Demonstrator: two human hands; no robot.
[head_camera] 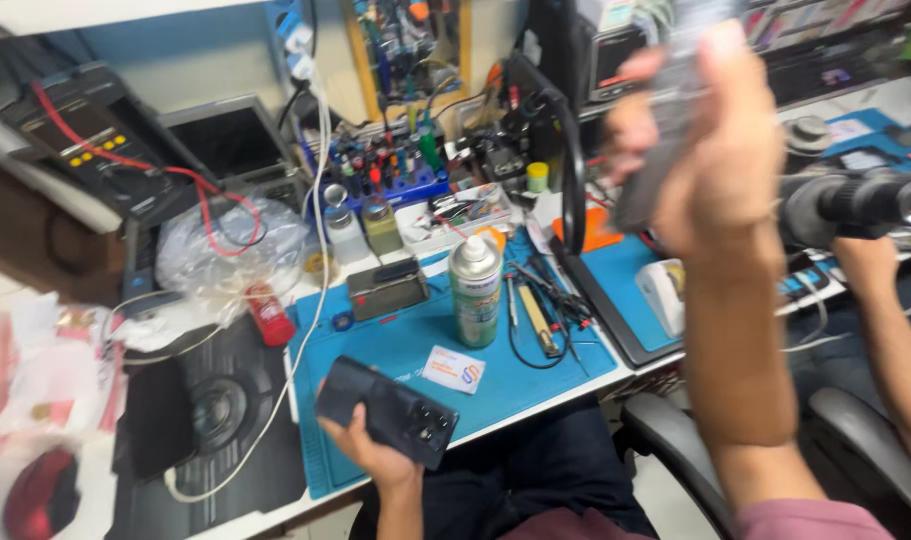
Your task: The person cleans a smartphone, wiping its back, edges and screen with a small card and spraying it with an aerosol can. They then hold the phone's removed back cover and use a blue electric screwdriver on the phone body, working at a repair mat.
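Seen from the head camera, a person seated at a cluttered repair worktop [535, 385] holds a dark smartphone [387, 411] back-side up in the left hand [370, 450], fingers curled under it and the thumb side gripping its edge, just over the near edge of a blue work mat [395, 350]. The right hand [710, 150] is raised high at the right of the frame, closed around a blurred, grey flat object [665, 120] — what it is cannot be told from the motion blur. On the mat stand a green-and-white spray can [474, 288] with a white cap, a small white card [453, 369] just beside the phone, a grey metal box [386, 288] and a cluster of tweezers and hand tools [540, 300]. A white cable [300, 330] runs down along the mat's left side. Behind, a blue rack of screwdrivers [385, 175] sits near small bottles. At far right, another person's forearm [890, 330] rests below a microscope eyepiece [860, 205] — apart from the wearer's own hands.
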